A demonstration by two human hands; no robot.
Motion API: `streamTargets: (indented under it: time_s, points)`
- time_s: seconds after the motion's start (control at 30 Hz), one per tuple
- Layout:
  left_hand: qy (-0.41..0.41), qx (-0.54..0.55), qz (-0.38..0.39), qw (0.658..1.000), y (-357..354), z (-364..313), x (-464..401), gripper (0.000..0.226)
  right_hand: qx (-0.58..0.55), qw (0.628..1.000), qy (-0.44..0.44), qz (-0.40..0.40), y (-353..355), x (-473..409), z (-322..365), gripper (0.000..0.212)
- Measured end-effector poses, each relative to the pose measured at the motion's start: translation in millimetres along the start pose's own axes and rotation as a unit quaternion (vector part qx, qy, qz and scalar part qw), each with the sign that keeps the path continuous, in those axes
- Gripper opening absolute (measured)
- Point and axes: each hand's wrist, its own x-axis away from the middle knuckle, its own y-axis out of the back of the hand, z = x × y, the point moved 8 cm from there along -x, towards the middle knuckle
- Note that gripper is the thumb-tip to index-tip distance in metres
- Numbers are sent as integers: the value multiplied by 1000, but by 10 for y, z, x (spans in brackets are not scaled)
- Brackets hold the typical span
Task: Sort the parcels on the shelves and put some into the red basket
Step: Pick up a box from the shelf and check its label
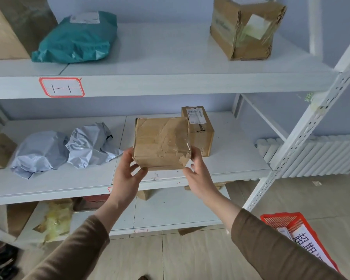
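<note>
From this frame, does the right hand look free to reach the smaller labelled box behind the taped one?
Probably not yet. The right hand and left hand both grip the taped box, which also covers most of the smaller labelled box behind it.

Pale blue wall [160,9], tiled floor [180,257], white radiator [319,156], possibly ribbed
</note>
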Motion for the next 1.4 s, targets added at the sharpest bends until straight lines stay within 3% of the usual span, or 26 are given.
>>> streamTargets:
  time_s: [0.17,0.27,0.33,0.43,0.6,0.67,0.8,0.97,1.13,1.27,1.4]
  points:
    - [54,69,-18,996,130,116,25,31,-199,973,-117,-16,40,-20,-111,24]
    - [72,89,-16,993,132,136,64,48,-294,937,-191,-9,-33,-37,-198,43]
    - [41,73,-26,996,135,57,102,53,-314,923,-222,17,-114,-48,-262,62]
    - [-22,32,-23,999,158,7,134,54,-327,910,-244,74,-239,-62,-283,78]
    - [-39,27,-4,999,183,56,158,62,-337,903,-256,72,-309,-84,-357,61]
    - [-4,32,1,999,167,138,167,57,-339,910,-235,44,-314,-118,-404,63]
    - [120,124,11,985,71,336,192,45,-334,928,-166,9,-323,-195,-433,36]
    - [160,161,75,971,-48,420,121,51,-334,931,-146,-13,-410,-306,-482,37]
    - [213,152,60,963,48,683,-76,50,-299,926,-230,0,-584,-473,-663,25]
    - [244,136,36,960,142,877,-405,47,-250,918,-307,22,-728,-684,-753,40]
    - [264,130,16,956,155,989,-812,70,-267,901,-342,-9,-787,-1048,-820,23]
